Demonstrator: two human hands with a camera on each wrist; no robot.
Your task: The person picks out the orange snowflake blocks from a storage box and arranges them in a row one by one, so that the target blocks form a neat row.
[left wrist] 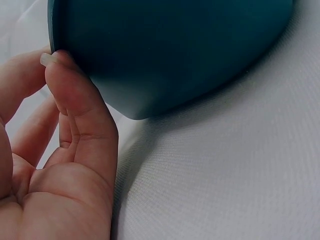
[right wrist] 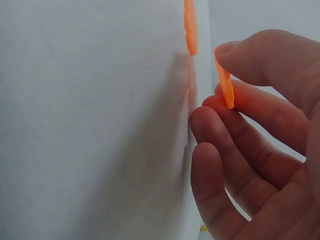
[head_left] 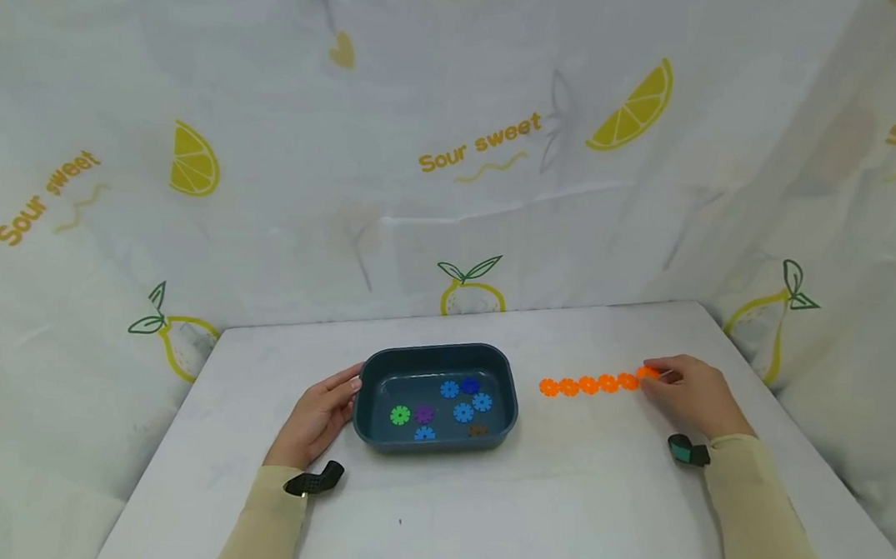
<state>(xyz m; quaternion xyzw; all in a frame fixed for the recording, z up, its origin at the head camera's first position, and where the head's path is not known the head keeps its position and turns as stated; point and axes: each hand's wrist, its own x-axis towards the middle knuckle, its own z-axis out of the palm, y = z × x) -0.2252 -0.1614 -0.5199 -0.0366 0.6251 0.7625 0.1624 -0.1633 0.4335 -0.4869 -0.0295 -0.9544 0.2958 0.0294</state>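
Observation:
A dark teal basin (head_left: 429,447) stands on the white table, with my left hand (head_left: 314,415) at its left end. Thumb and fingers (left wrist: 82,112) pinch the basin's rim in the left wrist view. To the right of the basin, several orange snowflake discs (head_left: 588,386) lie in a row. At the row's right end my right hand (head_left: 694,396) pinches another orange snowflake disc (right wrist: 225,82) between thumb and fingers. In the right wrist view this disc is tilted on edge, with a gap between it and the row.
Inside the basin lie several light blue discs (head_left: 463,412), a dark blue disc (head_left: 470,385), a green disc (head_left: 400,415), a purple disc (head_left: 423,413) and a brown disc (head_left: 478,430). A lemon-print cloth (head_left: 299,248) hangs behind the table (head_left: 528,516).

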